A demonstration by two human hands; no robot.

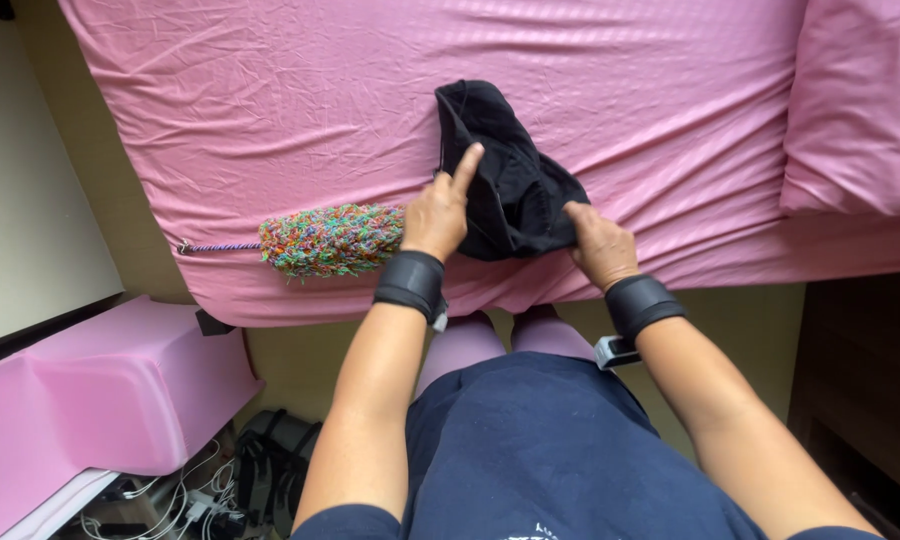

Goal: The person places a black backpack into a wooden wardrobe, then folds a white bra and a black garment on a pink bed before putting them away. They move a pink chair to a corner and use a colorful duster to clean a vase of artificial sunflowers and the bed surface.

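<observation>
Nearest the camera, the left hand (436, 215) rests on the near left edge of a black garment (505, 180), index finger extended and pressing the cloth, the other fingers curled under. The right hand (598, 243) pinches the garment's near right corner, fingers closed on the fabric. Both wrists carry black bands. The garment is dark, soft and crumpled, partly folded, narrowing toward its far end; it lies close to the near edge of a bed with a pink sheet (270, 100). Just beside the left hand lies a multicoloured fluffy duster (332, 240) with a thin handle. Beyond the garment the sheet is wrinkled and unoccupied. A pink pillow (860, 100) sits far right.
</observation>
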